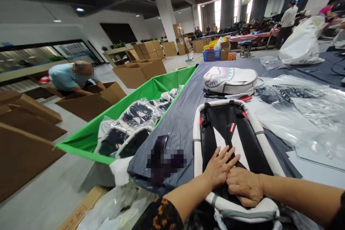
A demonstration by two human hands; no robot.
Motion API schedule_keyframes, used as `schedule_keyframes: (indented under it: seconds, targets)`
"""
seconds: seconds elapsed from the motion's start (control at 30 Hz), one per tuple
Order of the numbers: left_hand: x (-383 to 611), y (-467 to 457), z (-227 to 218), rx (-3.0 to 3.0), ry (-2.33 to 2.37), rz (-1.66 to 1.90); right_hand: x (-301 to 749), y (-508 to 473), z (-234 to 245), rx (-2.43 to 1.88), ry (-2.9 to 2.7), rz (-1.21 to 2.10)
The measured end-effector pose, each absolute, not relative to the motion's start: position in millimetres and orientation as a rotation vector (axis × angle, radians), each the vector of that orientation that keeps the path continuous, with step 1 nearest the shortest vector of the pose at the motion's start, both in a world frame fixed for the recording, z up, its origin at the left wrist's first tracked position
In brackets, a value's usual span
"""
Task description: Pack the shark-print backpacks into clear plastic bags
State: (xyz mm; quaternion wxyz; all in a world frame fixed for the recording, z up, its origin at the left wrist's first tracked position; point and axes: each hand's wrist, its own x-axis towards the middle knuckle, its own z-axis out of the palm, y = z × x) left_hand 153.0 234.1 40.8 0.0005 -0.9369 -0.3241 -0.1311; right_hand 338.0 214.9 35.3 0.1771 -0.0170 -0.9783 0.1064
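Note:
A black backpack with white edging (198,143) lies on the table in front of me, its shoulder straps and back panel facing up. White panels and a small red label show between the straps. My left hand (219,167) rests flat on the lower straps, fingers stretched out and slightly spread. Right beside it, touching its fingertips, my right hand (245,186) is closed against the lower back panel. Its curled fingers hide whatever may be inside. Beyond lies a white backpack (234,79) with a shark-mouth print.
A green-walled bin (88,147) along the table's left side holds several bagged backpacks (140,113). Clear plastic bags (309,115) spread over the right of the table, near a white sack (302,43). At left, a person (64,77) bends into a cardboard box (91,104).

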Motion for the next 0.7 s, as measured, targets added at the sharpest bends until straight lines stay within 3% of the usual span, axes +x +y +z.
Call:
schedule_keyframes:
  seconds: [0.23, 0.37, 0.5, 0.6, 0.7]
  targets:
    - [156.8, 213.8, 35.5, -2.704, -1.462, -0.491, 337.4, 218.3, 55.9, -0.402, -2.672, -0.171]
    - [143.2, 186.8, 53.0, -2.873, -1.428, -0.335, 356.0, 231.5, 73.6, -1.019, -2.343, -0.419]
    - [150.9, 204.2, 97.6, -2.989, -1.435, -0.136, 372.6, 248.5, 65.4, -1.464, -2.440, -0.167]
    - [173.1, 240.3, 119.8, -2.831, -1.551, -0.247, 375.4, 262.8, 64.5, -1.469, -2.500, -0.003]
    - [189.3, 264.9, 113.1, -2.804, -1.621, -0.335, 386.9, 290.5, 78.3, -1.421, -2.489, 0.112]
